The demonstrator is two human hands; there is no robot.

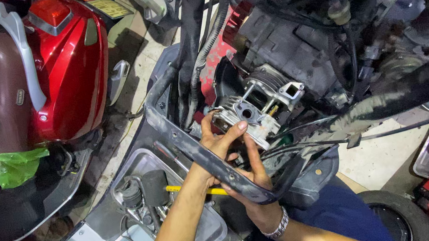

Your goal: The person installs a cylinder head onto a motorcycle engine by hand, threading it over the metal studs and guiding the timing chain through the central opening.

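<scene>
I'm in a scooter repair workshop: a stripped scooter's bare engine (295, 59) sits before me, a red scooter (66, 63) is parked alongside, and a tool tray (145, 166) lies below.

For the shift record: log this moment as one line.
left hand: grips cylinder head | right hand: fingers on its underside | black frame bar: crosses both wrists | red scooter: parked left

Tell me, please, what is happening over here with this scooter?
A person is working on a stripped-down scooter, reaching both hands over its dark frame rail. The left hand and right hand together grip a silver finned engine cylinder part at the exposed engine. A tray of tools with a yellow-handled tool lies below the arms. A red scooter is parked to the left.
</scene>
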